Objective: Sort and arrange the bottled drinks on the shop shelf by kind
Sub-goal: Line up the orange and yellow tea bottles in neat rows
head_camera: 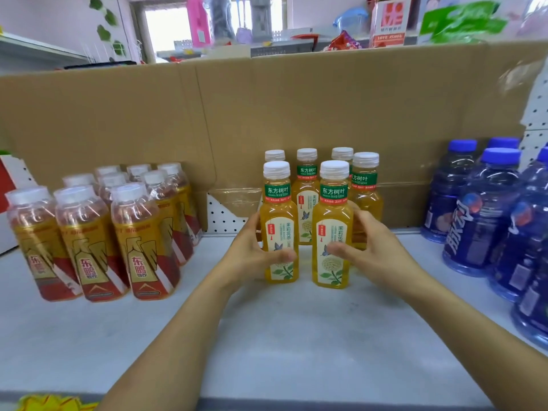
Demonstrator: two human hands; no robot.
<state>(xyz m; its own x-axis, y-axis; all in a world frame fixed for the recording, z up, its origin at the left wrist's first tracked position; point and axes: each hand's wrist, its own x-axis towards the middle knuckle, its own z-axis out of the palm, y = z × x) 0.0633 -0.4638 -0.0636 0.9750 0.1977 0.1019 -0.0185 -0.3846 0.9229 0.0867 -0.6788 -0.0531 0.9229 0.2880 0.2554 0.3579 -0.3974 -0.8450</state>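
Both forearms reach forward over the shelf. Left hand wraps the front-left tea bottle, thumb across its label. Right hand wraps the front-right tea bottle the same way. Both bottles stand upright, side by side, a small gap between. Four more tea bottles stand behind. Red-gold bottles are grouped far left, blue bottles far right.

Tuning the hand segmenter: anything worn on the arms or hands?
Nothing visible: left hand and right hand are bare, no gloves, rings or watch; left forearm and right forearm bare to the frame edge, no sleeve in view.
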